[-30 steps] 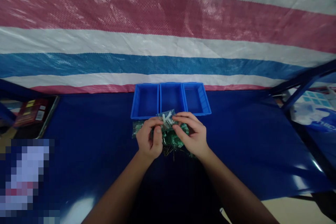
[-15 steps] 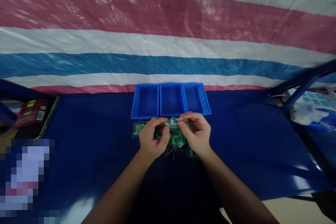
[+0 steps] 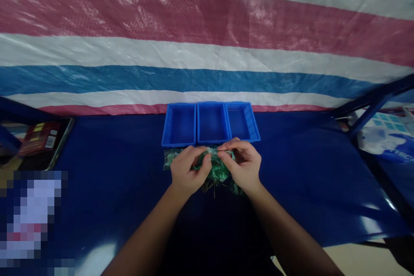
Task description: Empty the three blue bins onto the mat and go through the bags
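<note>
Between my two hands is a small clear plastic bag (image 3: pixel 212 151), pinched from both sides. My left hand (image 3: pixel 188 170) grips its left side with thumb and forefinger, and my right hand (image 3: pixel 242 164) pinches its right side. What the bag contains is too blurred to make out. Under the hands lies a pile of green see-through packets (image 3: pixel 219 173), partly covered by my fingers. Several thin metal pieces like screws (image 3: pixel 208 187) stick out at the pile's near side. A flat clear packet with pale pieces (image 3: pixel 170 157) lies left of the pile.
Three blue bins stand side by side behind the pile: left bin (image 3: pixel 179 143), middle bin (image 3: pixel 212 141), right bin (image 3: pixel 252 124). A striped tarp (image 3: pixel 207 21) hangs behind the blue table (image 3: pixel 300 168). Red boxes (image 3: pixel 39 138) sit at left, a white-and-blue package (image 3: pixel 384 138) at right.
The small bag between my hands has tilted flatter and shows less of its face. My fingers have shifted slightly; both hands stay in nearly the same place.
</note>
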A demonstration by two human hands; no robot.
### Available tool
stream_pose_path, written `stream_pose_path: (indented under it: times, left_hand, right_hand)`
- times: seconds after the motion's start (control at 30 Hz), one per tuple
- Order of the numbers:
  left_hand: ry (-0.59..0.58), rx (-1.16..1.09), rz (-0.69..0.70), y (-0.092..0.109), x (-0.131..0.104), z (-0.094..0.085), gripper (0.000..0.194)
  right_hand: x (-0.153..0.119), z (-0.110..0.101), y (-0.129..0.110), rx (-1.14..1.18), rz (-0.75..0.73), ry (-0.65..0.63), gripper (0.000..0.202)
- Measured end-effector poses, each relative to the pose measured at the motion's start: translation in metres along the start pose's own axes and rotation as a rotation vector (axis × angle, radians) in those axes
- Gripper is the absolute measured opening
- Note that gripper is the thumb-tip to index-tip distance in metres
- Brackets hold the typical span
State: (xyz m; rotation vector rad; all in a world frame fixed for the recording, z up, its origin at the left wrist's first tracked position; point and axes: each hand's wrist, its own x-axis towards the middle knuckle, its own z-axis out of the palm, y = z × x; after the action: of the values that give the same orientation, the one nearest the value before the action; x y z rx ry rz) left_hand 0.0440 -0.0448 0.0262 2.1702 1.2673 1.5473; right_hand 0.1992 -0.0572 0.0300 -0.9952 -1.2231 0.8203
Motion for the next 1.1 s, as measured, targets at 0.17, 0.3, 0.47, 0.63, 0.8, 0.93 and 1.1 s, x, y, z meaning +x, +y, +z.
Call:
stream_pose_path:
  times: [0.17,0.3,0.47,0.63,0.8,0.93,1.1]
  left_hand:
    - [-0.002,-0.033,-0.031,0.0000,-0.0010,0.0007,0.013]
    - [0.003,-0.034,-0.058,0.0004,0.0000,0.0003,0.013]
    - [-0.006,-0.081,-0.085,-0.0026,-0.0029,-0.0005,0.018]
    - [-0.005,-0.130,-0.096,-0.0060,-0.0088,-0.0004,0.026]
    - [-0.005,-0.232,-0.080,-0.0052,-0.0093,0.0004,0.028]
    - [0.014,-0.171,-0.057,-0.0014,-0.0065,0.0008,0.023]
    - [0.074,-0.076,-0.029,0.0004,-0.0079,0.0040,0.025]
  right_hand:
    - [-0.0047,-0.0008,0.0035,-0.015,0.038,0.035,0.020]
    - [-0.0080,-0.0015,0.0060,-0.038,0.047,0.043,0.021]
    - [-0.0054,-0.0012,0.0046,-0.043,-0.031,0.013,0.017]
    - [-0.0039,-0.0019,0.0025,-0.017,-0.073,-0.014,0.019]
    - [-0.0057,-0.0040,0.0034,-0.015,-0.066,-0.006,0.014]
    - [-0.0059,-0.0038,0.0019,-0.026,-0.046,-0.014,0.014]
    - [-0.0040,-0.0027,-0.0006,-0.008,0.049,0.017,0.028]
